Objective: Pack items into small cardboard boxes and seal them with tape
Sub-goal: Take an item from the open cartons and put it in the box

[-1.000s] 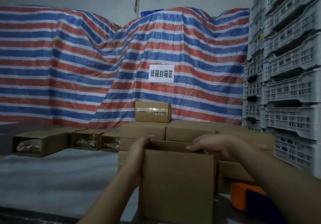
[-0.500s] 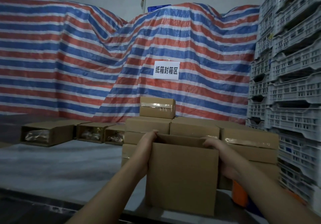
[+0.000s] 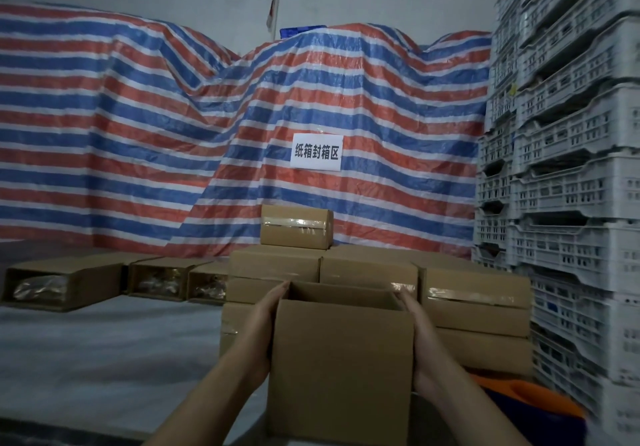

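An open-topped cardboard box (image 3: 341, 369) stands upright in front of me, its inside hidden from this angle. My left hand (image 3: 265, 331) lies flat against its left side, fingers straight and reaching up to the rim. My right hand (image 3: 420, 345) presses the right side the same way. The box is held between both palms. Behind it is a stack of sealed, taped boxes (image 3: 474, 293), with one single taped box (image 3: 296, 226) on top.
Three open boxes (image 3: 65, 283) holding plastic-wrapped items lie on their sides at the left on the grey table (image 3: 104, 348). An orange and blue object (image 3: 530, 402) sits at lower right. Stacked white crates (image 3: 568, 168) fill the right. A striped tarp (image 3: 138, 134) with a paper sign (image 3: 317, 152) hangs behind.
The box has moved forward and up. My fingers, which curled over its top rim, now lie flat along its two sides. The view has tilted upward.
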